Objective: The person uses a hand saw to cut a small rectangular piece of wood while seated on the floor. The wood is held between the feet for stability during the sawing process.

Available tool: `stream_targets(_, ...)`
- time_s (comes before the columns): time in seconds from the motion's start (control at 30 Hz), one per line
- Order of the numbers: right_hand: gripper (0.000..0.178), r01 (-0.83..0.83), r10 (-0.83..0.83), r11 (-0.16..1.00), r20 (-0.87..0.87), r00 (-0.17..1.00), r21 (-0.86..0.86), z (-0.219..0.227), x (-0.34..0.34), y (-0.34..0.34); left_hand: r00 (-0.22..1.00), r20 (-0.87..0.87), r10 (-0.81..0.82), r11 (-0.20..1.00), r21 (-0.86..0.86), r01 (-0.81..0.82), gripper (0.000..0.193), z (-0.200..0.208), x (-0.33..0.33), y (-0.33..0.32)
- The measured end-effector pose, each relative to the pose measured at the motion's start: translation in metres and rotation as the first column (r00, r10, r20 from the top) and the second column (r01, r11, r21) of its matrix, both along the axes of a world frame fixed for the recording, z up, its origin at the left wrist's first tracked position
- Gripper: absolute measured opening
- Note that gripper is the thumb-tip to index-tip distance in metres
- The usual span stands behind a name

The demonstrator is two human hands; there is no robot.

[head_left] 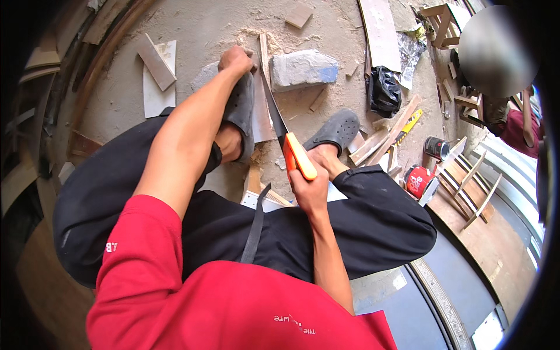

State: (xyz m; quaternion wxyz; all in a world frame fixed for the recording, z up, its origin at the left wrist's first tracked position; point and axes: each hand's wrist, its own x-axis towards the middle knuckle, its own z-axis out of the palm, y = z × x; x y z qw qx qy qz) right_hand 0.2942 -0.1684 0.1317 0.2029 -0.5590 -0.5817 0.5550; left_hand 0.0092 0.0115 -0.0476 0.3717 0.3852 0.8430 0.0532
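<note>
My right hand is closed around the orange handle of a handsaw. The saw's dark blade points away from me and lies along a narrow wooden board, crossing it at a slant. At the board's far end, my left hand is curled in a fist by the toe of my left clog. Whatever its fingers hold is hidden. That clog is next to the board and seems to press on it. My right clog rests on the floor right of the saw.
A pale stone block sits right of the board's far end. Offcuts and sawdust lie around. Farther right are a black plastic bag, a yellow-handled saw, a red can and a dark can. Another person is at far right.
</note>
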Motion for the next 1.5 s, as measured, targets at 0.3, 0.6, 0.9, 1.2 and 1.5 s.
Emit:
stream_targets(0.3,0.055,0.010,-0.003,0.974,-0.030,1.000,0.228,-0.004,-0.004,0.002,0.997,-0.039,-0.071,0.996,0.047,0.073,0.043,-0.003,-0.003,0.000)
stream_targets(0.6,0.055,0.046,-0.046,0.999,-0.002,0.999,0.014,0.022,-0.011,0.016,0.998,0.020,-0.059,0.990,0.129,0.056,0.050,-0.002,-0.007,-0.004)
stream_targets(0.9,0.055,0.099,-0.096,0.995,0.094,0.991,-0.029,0.034,0.007,0.012,0.994,0.100,-0.051,0.995,0.091,0.042,0.059,0.009,-0.002,-0.001)
stream_targets(1.2,0.054,0.209,-0.209,0.978,0.000,0.978,0.006,0.028,-0.010,0.015,0.993,0.110,-0.040,0.990,0.142,0.024,0.052,0.002,-0.004,0.000)
stream_targets(1.5,0.059,0.151,-0.152,0.987,0.015,0.988,0.062,0.037,-0.019,-0.005,0.996,0.092,-0.014,0.989,0.150,0.000,0.046,-0.014,-0.010,-0.002)
